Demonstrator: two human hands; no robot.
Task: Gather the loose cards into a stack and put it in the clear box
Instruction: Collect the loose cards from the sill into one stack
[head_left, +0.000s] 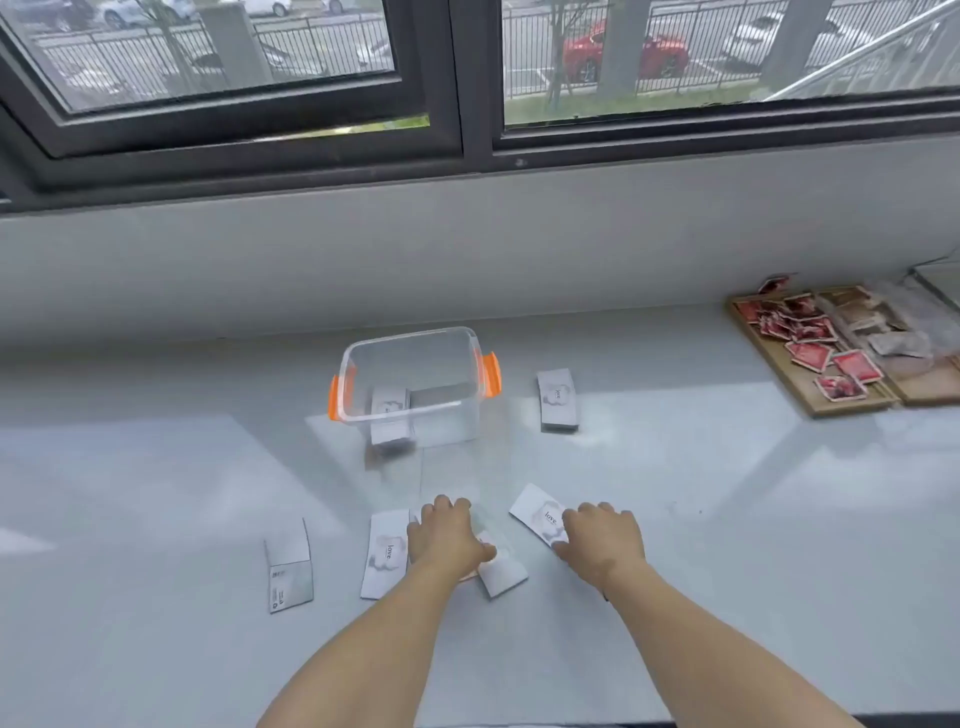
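Pressing flat on cards (385, 553): both hands (palms down).

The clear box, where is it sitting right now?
Head view, centre: the clear box stands lidless beyond both hands, a card stack just to its right.

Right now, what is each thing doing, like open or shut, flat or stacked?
Clear box: open, no lid on, upright, a card stack inside.
Card stack right of the box: squared up, untouched.
Leftmost card: flat, alone.
Card marked love: flat, face up.
Left hand: palm down, pressing on cards.
Right hand: palm down on a tilted card.
Wooden tray: holding red packets.
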